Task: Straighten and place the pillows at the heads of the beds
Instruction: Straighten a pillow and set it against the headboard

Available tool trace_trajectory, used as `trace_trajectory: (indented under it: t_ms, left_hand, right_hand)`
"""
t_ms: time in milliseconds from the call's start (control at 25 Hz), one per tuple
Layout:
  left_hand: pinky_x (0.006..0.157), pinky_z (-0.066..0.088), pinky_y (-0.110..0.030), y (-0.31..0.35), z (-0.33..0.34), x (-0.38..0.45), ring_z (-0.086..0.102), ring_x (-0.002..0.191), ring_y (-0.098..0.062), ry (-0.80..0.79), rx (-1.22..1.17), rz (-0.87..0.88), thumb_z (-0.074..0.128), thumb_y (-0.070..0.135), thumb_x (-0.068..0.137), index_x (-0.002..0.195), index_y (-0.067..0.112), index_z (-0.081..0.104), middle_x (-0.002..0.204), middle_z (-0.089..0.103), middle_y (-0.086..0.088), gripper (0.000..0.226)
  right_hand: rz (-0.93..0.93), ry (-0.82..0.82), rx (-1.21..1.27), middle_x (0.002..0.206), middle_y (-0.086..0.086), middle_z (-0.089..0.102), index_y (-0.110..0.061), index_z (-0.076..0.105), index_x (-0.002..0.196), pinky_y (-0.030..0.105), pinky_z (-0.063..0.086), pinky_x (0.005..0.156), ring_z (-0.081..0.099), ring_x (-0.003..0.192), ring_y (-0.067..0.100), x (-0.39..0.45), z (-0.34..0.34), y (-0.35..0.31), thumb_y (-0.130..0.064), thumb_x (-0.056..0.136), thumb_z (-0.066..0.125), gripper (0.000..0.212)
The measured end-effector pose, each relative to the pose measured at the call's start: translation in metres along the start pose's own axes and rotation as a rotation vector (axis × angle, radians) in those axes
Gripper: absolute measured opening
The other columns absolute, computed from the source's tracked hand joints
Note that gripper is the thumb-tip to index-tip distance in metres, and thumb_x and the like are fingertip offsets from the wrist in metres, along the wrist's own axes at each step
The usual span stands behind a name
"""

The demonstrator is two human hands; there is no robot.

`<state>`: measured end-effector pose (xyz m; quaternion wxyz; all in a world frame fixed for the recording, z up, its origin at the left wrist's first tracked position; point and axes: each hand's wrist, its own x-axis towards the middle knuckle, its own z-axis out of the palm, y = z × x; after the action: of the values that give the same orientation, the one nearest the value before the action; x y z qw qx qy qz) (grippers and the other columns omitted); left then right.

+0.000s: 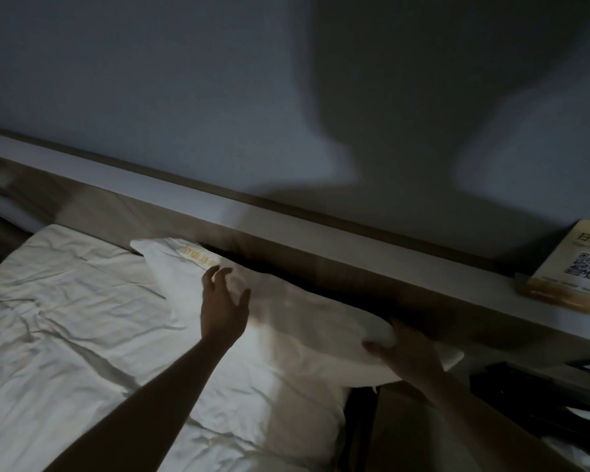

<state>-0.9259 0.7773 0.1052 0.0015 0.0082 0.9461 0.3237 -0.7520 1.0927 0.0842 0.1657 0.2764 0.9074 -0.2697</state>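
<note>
Fingers [382, 347] of right hand [406, 356] grip pillow [304, 311]; yellow lettering unreadable.

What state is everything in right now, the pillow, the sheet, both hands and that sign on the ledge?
pillow: lying along the headboard, right end overhanging the bed edge, gripped there.
bed sheet: spread over the mattress, wrinkled.
left hand: open, fingers spread, at the pillow's middle; contact unclear.
right hand: gripping the pillow's right end.
QR-code sign: standing upright on the headboard ledge.
</note>
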Motion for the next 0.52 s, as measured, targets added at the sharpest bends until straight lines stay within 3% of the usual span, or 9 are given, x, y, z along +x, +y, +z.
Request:
trace_trajectory:
  t_ms: [80, 160, 240, 320, 400, 520]
  left_hand:
    - [0.101, 0.051, -0.048, -0.030, 0.003, -0.016, 0.053, 0.128, -0.037, 0.010, -0.042, -0.180, 0.080, 0.034, 0.086, 0.137, 0.010, 0.051, 0.145, 0.045, -0.016, 0.063]
    - [0.102, 0.050, -0.046, -0.054, 0.010, -0.021, 0.058, 0.121, -0.039, -0.143, -0.063, -0.379, 0.079, 0.047, 0.084, 0.124, 0.005, 0.060, 0.127, 0.059, -0.020, 0.061]
    - [0.085, 0.052, -0.040, -0.059, 0.015, -0.022, 0.066, 0.103, -0.036, -0.324, -0.053, -0.475, 0.069, 0.068, 0.081, 0.096, 0.008, 0.065, 0.098, 0.068, -0.011, 0.062]
    - [0.065, 0.045, -0.034, -0.053, 0.016, -0.020, 0.067, 0.079, -0.028, -0.355, -0.054, -0.460, 0.060, 0.081, 0.076, 0.078, 0.013, 0.058, 0.073, 0.063, -0.002, 0.068]
    - [0.061, 0.043, -0.032, -0.044, 0.015, -0.018, 0.065, 0.074, -0.024, -0.281, -0.080, -0.408, 0.061, 0.083, 0.073, 0.079, 0.014, 0.061, 0.074, 0.064, -0.001, 0.069]
    - [0.084, 0.051, -0.034, -0.038, 0.018, -0.013, 0.068, 0.104, -0.031, -0.330, -0.047, -0.341, 0.073, 0.064, 0.082, 0.117, 0.009, 0.069, 0.114, 0.072, -0.012, 0.066]
  right_hand:
    - [-0.013, -0.012, -0.063, 0.128, 0.001, 0.070, -0.023, 0.057, 0.138, 0.037, 0.050, 0.094, 0.065, 0.117, 0.025, 0.000, 0.004, -0.002, -0.070, 0.092, 0.049, 0.066]
    - [-0.017, -0.003, -0.099, 0.131, 0.004, 0.069, -0.020, 0.059, 0.138, 0.037, 0.048, 0.096, 0.063, 0.120, 0.025, 0.001, 0.004, -0.008, -0.057, 0.103, 0.042, 0.054]
    - [-0.034, 0.004, -0.035, 0.128, 0.005, 0.071, -0.016, 0.061, 0.139, 0.039, 0.049, 0.098, 0.065, 0.117, 0.025, 0.000, 0.005, -0.014, -0.050, 0.106, 0.041, 0.051]
    - [-0.073, 0.000, 0.149, 0.116, 0.005, 0.073, -0.013, 0.066, 0.128, 0.039, 0.051, 0.095, 0.067, 0.107, 0.023, -0.006, 0.004, -0.023, -0.047, 0.106, 0.045, 0.046]
    - [-0.062, 0.002, 0.370, 0.102, 0.000, 0.070, -0.018, 0.068, 0.110, 0.035, 0.049, 0.087, 0.065, 0.093, 0.014, -0.014, 0.001, -0.035, -0.043, 0.105, 0.051, 0.031]
    - [0.028, 0.022, 0.409, 0.110, 0.004, 0.071, -0.020, 0.068, 0.116, 0.035, 0.048, 0.087, 0.067, 0.099, 0.021, -0.010, 0.002, -0.036, -0.043, 0.105, 0.050, 0.031]
